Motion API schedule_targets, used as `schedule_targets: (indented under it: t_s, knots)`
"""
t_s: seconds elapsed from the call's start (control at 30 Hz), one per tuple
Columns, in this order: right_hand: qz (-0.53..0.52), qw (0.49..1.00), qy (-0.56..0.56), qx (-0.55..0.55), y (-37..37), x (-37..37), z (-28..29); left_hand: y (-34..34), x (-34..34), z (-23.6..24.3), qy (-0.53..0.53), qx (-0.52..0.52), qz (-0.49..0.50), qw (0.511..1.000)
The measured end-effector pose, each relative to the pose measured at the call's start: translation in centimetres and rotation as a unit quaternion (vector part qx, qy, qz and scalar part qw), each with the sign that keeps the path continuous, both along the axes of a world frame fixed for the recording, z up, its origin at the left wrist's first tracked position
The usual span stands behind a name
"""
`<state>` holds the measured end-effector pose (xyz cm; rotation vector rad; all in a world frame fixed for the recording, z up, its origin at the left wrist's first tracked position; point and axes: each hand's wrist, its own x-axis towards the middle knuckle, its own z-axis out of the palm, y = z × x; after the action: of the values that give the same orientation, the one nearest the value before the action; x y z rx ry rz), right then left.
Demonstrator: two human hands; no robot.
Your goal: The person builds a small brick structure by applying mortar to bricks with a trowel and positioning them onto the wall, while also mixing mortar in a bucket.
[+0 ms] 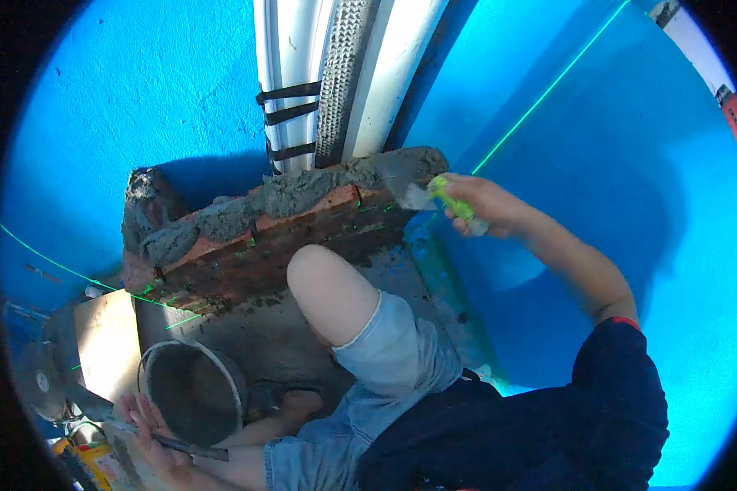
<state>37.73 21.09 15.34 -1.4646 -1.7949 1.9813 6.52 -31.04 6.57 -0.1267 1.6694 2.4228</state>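
My right hand [487,209] is closed round the yellow-green handle of a trowel [405,186]. The trowel's blade lies against the grey mortar [291,193] at the right end of a low brick wall [303,227]. Mortar covers the wall's top in an uneven, lumpy band. Down at the lower left, my left hand [162,448] is beside a black bucket [195,389] with a pale rim. A dark narrow bar [195,448] runs across that hand, and the fingers appear bent round it. What kind of tool it is cannot be made out.
White pipes [393,78] and a grey ribbed one, some tied with black straps, rise behind the wall. Blue walls [155,90] enclose the corner, crossed by green laser lines. A pale board [108,344] stands left of the bucket. My bent knee [323,286] is close to the bricks.
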Motion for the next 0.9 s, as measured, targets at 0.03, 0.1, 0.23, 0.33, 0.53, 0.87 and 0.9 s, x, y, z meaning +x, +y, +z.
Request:
schedule_targets:
  t_s: [0.03, 0.1, 0.23, 0.33, 0.53, 0.87, 0.9]
  knots:
    - [-0.004, 1.000, 0.002, -0.002, -0.7, -0.9, 0.0, 0.2, -0.1, -0.2, -0.007, 0.014, 0.005, 1.000]
    - [0.085, 0.996, 0.008, -0.001, -1.6, -1.9, 0.1, 0.2, -0.5, -0.6, -0.013, 0.030, -0.012, 0.999]
    - [0.192, 0.974, -0.064, 0.103, -1.2, -2.0, 0.6, -0.5, -0.7, -0.9, 0.006, -0.010, -0.029, 1.000]
    - [0.237, 0.878, -0.264, 0.321, 0.8, -0.3, 0.8, -1.1, -0.4, -1.1, 0.001, -0.002, -0.003, 1.000]
    - [0.119, 0.949, -0.185, 0.225, 5.0, 4.0, 0.7, -2.0, 0.0, -1.8, -0.002, 0.001, 0.020, 1.000]
    - [0.091, 0.995, 0.040, -0.019, -4.5, -6.2, -0.2, -2.1, -0.5, -1.7, 0.010, -0.002, -0.004, 1.000]
    - [0.123, 0.991, 0.048, -0.028, -4.6, -7.0, 0.0, -2.1, -0.8, -2.4, 0.015, 0.033, -0.016, 0.999]
